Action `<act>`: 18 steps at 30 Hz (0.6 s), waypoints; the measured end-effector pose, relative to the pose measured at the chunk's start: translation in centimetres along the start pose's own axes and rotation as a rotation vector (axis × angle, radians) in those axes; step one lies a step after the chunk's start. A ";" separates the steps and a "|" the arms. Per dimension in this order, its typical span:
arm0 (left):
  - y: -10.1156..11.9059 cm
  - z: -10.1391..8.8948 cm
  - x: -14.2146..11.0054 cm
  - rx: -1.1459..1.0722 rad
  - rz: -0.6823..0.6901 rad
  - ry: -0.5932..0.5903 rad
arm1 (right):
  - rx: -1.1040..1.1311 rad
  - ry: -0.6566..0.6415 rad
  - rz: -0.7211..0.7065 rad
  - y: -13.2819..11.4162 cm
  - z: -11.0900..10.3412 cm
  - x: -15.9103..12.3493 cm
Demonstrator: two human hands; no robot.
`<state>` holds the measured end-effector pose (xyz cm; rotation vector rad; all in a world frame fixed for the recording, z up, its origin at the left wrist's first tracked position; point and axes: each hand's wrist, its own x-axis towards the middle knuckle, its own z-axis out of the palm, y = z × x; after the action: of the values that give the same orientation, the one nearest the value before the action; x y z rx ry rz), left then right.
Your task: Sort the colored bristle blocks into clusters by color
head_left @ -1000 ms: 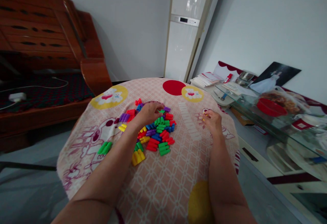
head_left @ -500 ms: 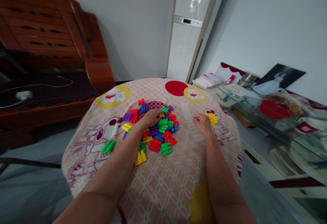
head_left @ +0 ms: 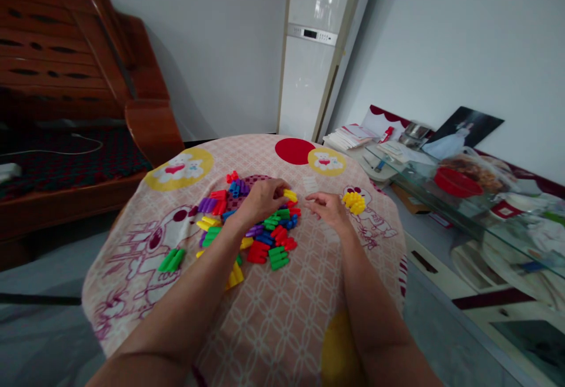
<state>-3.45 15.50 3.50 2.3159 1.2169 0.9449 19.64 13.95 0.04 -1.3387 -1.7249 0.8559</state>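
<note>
My left hand (head_left: 265,199) is over the far side of a pile of coloured plastic building blocks, its fingers closed on a yellow block (head_left: 290,195). Beside it, a little to the right, my right hand (head_left: 329,209) has its fingers apart with nothing in them, pointing at the yellow block. Past my right hand lies a cluster of yellow blocks (head_left: 354,203) on the cloth. Red blocks (head_left: 258,252), green blocks (head_left: 278,257), blue and purple ones spread under and around my left hand and forearm, which hide part of the pile.
A patterned cloth (head_left: 273,316) covers the round table. One green block (head_left: 172,260) lies apart at the left. To the right stands a glass-topped cabinet (head_left: 424,187) with a red bowl (head_left: 458,182) and papers. A wooden bench (head_left: 150,122) is at the left.
My right hand has let go of a yellow block at the cluster on the right and moved left toward the pile. My left hand has picked up a yellow block.
</note>
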 end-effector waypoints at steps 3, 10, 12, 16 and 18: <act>1.9 1.2 -0.2 -0.056 0.032 -0.059 | 0.035 -0.105 -0.055 -1.0 0.4 -0.1; 2.5 2.7 -0.4 -0.077 0.026 -0.062 | -0.035 -0.221 -0.040 -1.8 0.4 -0.5; 2.4 2.7 -0.3 -0.094 0.031 -0.070 | -0.069 -0.231 -0.046 -1.8 0.3 -0.5; 2.2 2.4 -0.3 -0.089 0.060 -0.051 | -0.243 -0.110 -0.103 -0.9 -0.6 -0.4; 2.1 2.2 -0.3 -0.081 0.058 -0.029 | -0.334 0.052 -0.094 0.1 -1.5 -0.2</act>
<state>-0.83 14.02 3.05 2.3045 1.0857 0.9586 21.06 13.82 0.67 -1.4646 -1.9320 0.4893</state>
